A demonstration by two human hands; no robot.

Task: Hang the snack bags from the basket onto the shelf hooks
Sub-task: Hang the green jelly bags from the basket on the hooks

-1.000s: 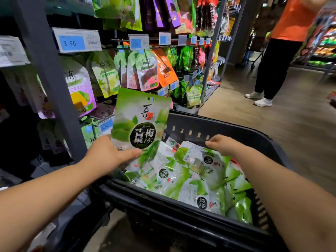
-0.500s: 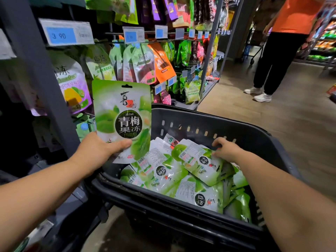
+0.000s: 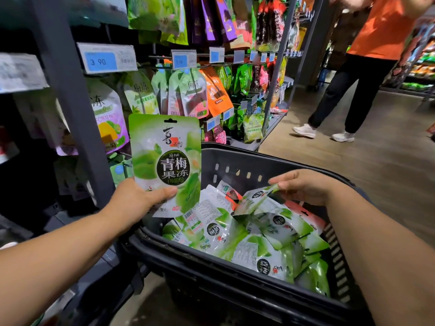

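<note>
The left grip [image 3: 137, 200], thumb and fingers closed on its lower edge, holds a green snack bag [image 3: 164, 156] upright above the basket's [image 3: 235, 277] left rim, beside the shelf. The right grip [image 3: 306, 187] pinches a second bag's [image 3: 251, 201] corner off the pile inside. Picking seems in hand; next, the raised bag's hole needs threading onto a hook [image 3: 160, 57].

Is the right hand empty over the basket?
No, the right hand pinches one corner of a green snack bag inside the black basket.
</note>
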